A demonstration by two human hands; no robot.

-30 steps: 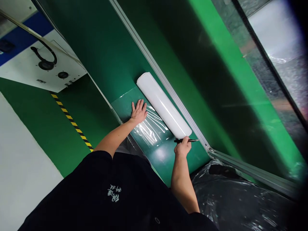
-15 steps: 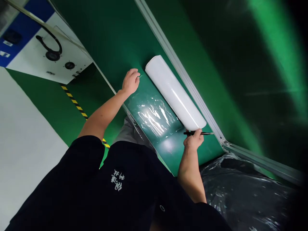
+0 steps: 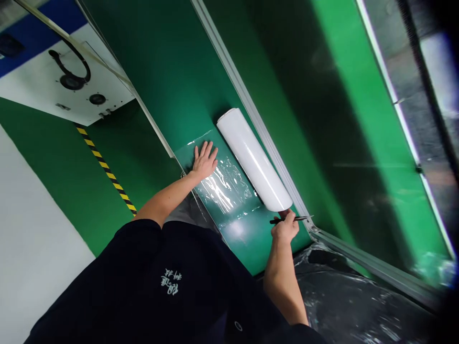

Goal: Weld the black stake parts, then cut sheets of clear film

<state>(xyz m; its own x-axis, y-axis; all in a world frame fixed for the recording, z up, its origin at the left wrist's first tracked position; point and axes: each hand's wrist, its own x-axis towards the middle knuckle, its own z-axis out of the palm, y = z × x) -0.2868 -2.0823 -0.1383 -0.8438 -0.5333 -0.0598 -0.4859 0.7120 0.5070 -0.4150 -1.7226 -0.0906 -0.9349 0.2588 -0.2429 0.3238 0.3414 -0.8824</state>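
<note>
My left hand (image 3: pixel 205 161) lies flat with fingers spread on a sheet of clear plastic film (image 3: pixel 224 184), which shines and wrinkles over the green tabletop (image 3: pixel 179 107). Alongside the sheet lies a thick white roll of stretch film (image 3: pixel 254 160), slanting across the surface. At the roll's near end is my right hand (image 3: pixel 286 228), its fingers closed around a slim black tool (image 3: pixel 278 220) with a thin pointed tip. Whether the tool is a knife or tweezers I cannot make out. Some fingers of that hand are hidden by the roll's end.
A metal rail (image 3: pixel 247 100) runs along the table's far edge. Black plastic sheeting (image 3: pixel 344 286) covers something at the lower right. To the left stands a white and blue cabinet (image 3: pixel 71 100) with a black cable. Yellow-black tape (image 3: pixel 107 172) marks the green floor.
My left hand has gone from pinching the film's edge to lying flat on it, nearer to me. My right hand still holds the black tool by the roll's end. The view has shifted.
</note>
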